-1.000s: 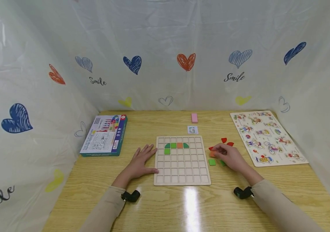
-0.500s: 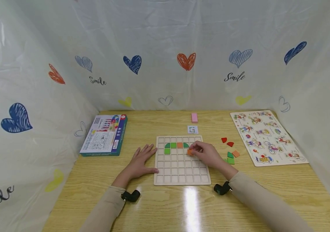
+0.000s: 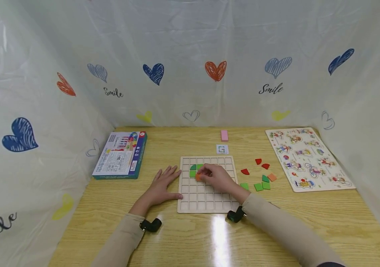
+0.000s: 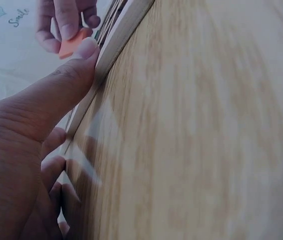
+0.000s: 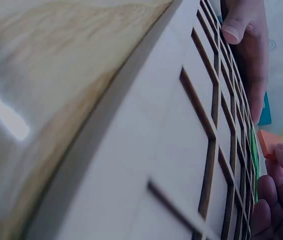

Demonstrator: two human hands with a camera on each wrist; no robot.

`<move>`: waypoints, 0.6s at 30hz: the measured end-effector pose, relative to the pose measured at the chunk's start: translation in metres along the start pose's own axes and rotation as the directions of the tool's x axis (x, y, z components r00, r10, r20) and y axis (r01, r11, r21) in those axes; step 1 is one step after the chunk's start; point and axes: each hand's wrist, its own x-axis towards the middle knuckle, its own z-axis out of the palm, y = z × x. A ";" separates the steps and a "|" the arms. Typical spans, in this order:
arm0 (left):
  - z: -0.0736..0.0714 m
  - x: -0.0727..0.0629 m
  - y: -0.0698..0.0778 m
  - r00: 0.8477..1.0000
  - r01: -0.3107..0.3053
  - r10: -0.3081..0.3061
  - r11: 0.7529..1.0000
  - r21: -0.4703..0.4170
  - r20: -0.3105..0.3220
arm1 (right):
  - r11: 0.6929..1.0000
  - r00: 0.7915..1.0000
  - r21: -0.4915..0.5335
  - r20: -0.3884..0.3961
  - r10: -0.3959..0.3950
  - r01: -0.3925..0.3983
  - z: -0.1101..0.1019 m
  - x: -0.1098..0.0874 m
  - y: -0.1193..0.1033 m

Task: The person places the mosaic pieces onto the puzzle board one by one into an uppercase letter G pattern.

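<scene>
My right hand [image 3: 218, 178] pinches an orange square tile [image 3: 198, 177] between thumb and fingertips, over the upper left of the wooden grid board [image 3: 210, 206]. In the right wrist view the tile [image 5: 269, 144] is tilted and seems just above the grid. Near it on the board sit a green square tile [image 3: 192, 173] and a dark green quarter-round tile [image 3: 193, 167]; my right hand hides other pieces in that row. With fingers spread, my left hand [image 3: 161, 189] rests at the board's left edge, and its thumb [image 4: 61, 92] touches the rim.
Right of the board lie loose tiles: red quarter-rounds [image 3: 265, 166], green squares [image 3: 258, 187], a dark green quarter-round [image 3: 265, 178] and an orange square [image 3: 272, 177]. A pattern card [image 3: 222, 149] and pink block [image 3: 224, 135] lie behind. A box [image 3: 116, 157] stands left, a picture puzzle [image 3: 304, 154] right.
My right hand has carried the orange tile leftward from the loose pieces, across the board to its upper left part. The left hand has stayed in place.
</scene>
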 end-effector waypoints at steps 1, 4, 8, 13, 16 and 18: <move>0.000 0.000 0.000 1.000 0.001 -0.001 1.000 0.000 0.000 | 1.000 1.000 -0.007 0.004 -0.008 0.008 0.002 0.001 -0.001; 0.000 0.000 0.001 1.000 -0.003 0.003 1.000 -0.004 -0.004 | 0.999 1.000 -0.027 0.021 -0.020 0.020 0.008 0.005 -0.004; -0.001 -0.001 0.001 1.000 -0.011 0.011 1.000 -0.008 -0.008 | 0.997 0.999 -0.075 0.040 -0.028 0.030 0.015 0.007 -0.006; -0.001 -0.001 0.002 1.000 -0.010 0.010 1.000 -0.008 -0.010 | 0.991 0.998 -0.128 0.047 -0.033 0.039 0.018 0.008 -0.010; -0.001 -0.002 0.002 1.000 -0.006 0.006 1.000 -0.006 -0.008 | 0.989 0.998 -0.140 0.049 -0.045 0.051 0.019 0.008 -0.010; -0.001 -0.002 0.002 1.000 -0.003 0.003 1.000 -0.004 -0.008 | 0.987 0.997 -0.144 0.054 -0.056 0.064 0.018 0.008 -0.010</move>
